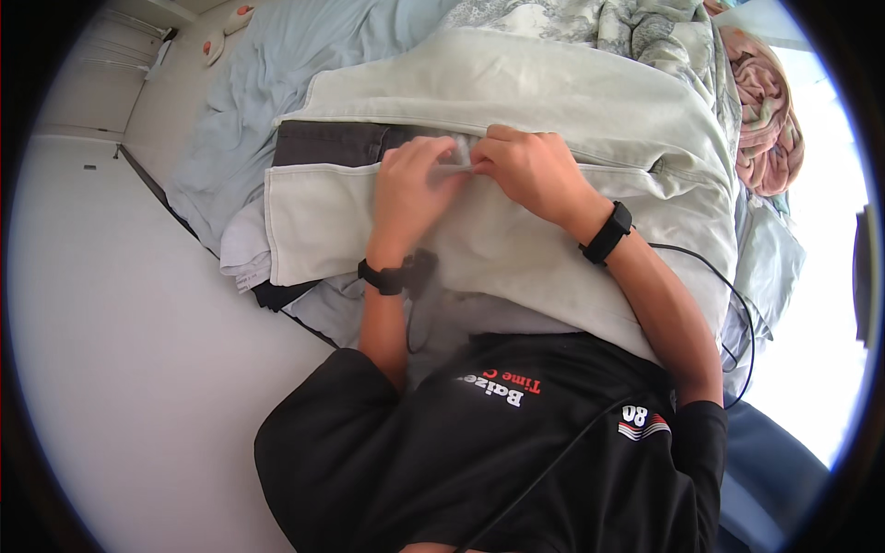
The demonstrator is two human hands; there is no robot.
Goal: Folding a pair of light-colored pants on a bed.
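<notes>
the pale trousers (516,244) lie spread in front of the person, legs toward the left, upper part toward the right, the two legs parted. a dark grey cloth (327,145) shows in the gap between the legs; its full extent is covered, so its kind cannot be confirmed.

the right hand (539,175) has its grip pinched on the inner edge of the near trouser leg, thumb and forefinger together. the left hand (417,189) is curled at the same edge, its fingertips just beside those of the right; motion blur covers them, and whether its grip is clenched on the fabric or released cannot be told. a small whitish patch between the hands is too blurred to identify.

each wrist carries a black band: left wristband (383,276), right wristband (607,233). a dark smear beside the left one cannot be made out. a black cable (753,323) emerges near the right forearm and curves down behind it, both ends hidden.

beyond the trousers lie a pale blue sheet (267,88) and a grey patterned cloth (636,32), the latter cut off at the upper edge. a bunched pink cloth (761,120) sits at upper right. glare washes out the right rim, where a dark object (864,276) is cut off and unidentifiable. the person's black t-shirt (452,452) fills the lower foreground.
</notes>
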